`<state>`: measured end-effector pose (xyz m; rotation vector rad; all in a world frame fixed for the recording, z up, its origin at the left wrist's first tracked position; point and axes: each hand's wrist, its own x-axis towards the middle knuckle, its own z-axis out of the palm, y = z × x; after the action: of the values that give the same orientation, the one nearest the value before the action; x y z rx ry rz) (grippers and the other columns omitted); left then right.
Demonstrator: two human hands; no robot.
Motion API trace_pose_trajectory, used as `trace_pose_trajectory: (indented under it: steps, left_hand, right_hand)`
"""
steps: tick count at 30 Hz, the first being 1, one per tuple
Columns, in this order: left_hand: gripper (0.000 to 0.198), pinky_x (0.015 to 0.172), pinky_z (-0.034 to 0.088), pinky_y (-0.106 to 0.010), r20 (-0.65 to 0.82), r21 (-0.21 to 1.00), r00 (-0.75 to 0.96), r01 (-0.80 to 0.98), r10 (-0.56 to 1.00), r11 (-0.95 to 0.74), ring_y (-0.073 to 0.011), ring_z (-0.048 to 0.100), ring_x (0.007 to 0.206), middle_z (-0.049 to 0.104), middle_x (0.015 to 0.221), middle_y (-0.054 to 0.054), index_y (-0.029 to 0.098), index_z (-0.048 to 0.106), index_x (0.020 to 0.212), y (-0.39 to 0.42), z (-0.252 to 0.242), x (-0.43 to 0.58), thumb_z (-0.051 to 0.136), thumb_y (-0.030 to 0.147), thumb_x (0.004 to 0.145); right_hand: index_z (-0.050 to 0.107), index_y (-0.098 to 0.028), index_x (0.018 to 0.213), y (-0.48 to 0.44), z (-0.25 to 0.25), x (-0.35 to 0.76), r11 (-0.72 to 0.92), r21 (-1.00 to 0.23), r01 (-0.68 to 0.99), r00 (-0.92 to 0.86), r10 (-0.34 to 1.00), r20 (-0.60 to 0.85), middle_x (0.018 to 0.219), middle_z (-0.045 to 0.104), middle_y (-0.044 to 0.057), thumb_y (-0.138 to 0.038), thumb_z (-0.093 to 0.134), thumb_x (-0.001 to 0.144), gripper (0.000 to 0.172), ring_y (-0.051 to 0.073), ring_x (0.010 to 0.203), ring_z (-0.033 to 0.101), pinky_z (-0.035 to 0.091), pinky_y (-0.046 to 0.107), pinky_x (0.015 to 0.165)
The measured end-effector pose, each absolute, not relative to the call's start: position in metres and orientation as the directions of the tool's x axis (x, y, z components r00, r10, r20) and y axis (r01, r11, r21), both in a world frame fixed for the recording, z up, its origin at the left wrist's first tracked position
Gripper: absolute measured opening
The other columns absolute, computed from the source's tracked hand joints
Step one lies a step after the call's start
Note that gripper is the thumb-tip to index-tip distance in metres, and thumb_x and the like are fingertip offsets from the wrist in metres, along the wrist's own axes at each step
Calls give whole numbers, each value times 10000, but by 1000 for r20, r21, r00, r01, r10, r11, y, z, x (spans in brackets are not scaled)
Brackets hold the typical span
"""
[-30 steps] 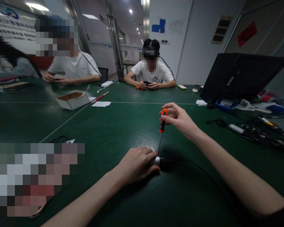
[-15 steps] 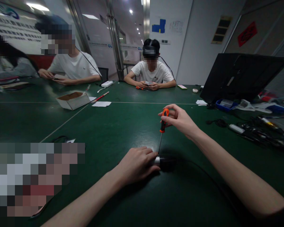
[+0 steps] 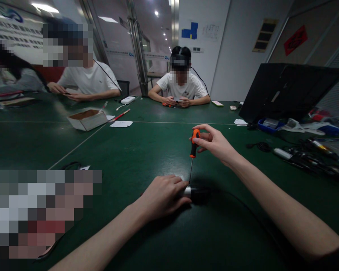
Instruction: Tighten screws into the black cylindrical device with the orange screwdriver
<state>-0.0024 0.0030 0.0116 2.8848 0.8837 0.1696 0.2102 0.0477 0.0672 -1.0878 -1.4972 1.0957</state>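
Right hand (image 3: 214, 143), right of centre, is grasping an orange-black screwdriver (image 3: 194, 145) by its handle, fingers pinching near the top. Screwdriver is standing near upright at frame centre, leaning a bit, shaft pointing down, tip reaching the cylinder (image 3: 188, 192); exact seating of the tip is too small to tell. Left hand (image 3: 164, 194), lower centre, is clasping that silver-black cylinder on the green table (image 3: 135, 154), fingers lying over it, thumb bracing the near side, index fingertip sitting just beside the screwdriver tip. Much of the cylinder is hiding under the hand. Dark cable (image 3: 244, 205) is trailing from its black end toward lower right. White box (image 3: 87, 123) is sitting upper left, paper (image 3: 121, 124) lying to its right. Monitor (image 3: 288, 90) is standing upper right, blue tray (image 3: 267, 125) resting below it, tangled cords (image 3: 307, 160) heaping at the right edge. Person in a headset (image 3: 183, 88) is sitting upper centre, holding a small object in both hands; second person (image 3: 87, 81) is sitting upper left, forearms resting on the table.
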Motion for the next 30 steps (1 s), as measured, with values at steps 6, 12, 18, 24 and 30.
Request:
trace_pose_trajectory:
  steps: [6,12,18,24,30]
  left_hand:
    - [231,636,455,-293,71,144,828,543,556,-827,-210,619,789,660,925,-53,175,605,1078,4,11,-3,591,352,930]
    - [237,646,454,-297,65,146,829,543,555,-827,-216,616,802,659,940,-57,169,603,1088,3,11,-2,589,346,931]
    - [226,617,440,-290,67,150,831,539,552,-829,-208,612,771,655,921,-53,171,603,1072,4,11,-2,585,348,931]
    - [235,631,448,-283,82,149,831,535,550,-831,-208,619,785,655,918,-58,178,601,1069,4,10,-3,572,371,936]
    - [228,628,450,-283,72,141,830,541,553,-829,-208,619,778,656,916,-58,176,604,1067,4,10,-2,584,355,928]
  right_hand:
    - [529,-217,1056,47,68,210,202,-972,117,-160,970,182,899,704,28,-267,685,763,335,175,833,679,535,243,568]
    - [521,-223,1020,48,65,210,252,-958,134,-156,960,231,916,651,0,-324,718,740,357,142,748,641,542,263,579]
    - [575,-234,1068,49,64,210,294,-945,142,-172,948,269,941,604,-4,-281,685,755,335,137,764,636,533,266,615]
    - [530,-218,1052,50,63,209,280,-955,99,-181,949,259,1014,664,37,-270,691,754,343,169,899,651,548,314,740]
    - [394,-229,1001,51,60,209,267,-962,57,-153,955,256,996,666,28,-301,703,759,399,145,797,668,555,331,726]
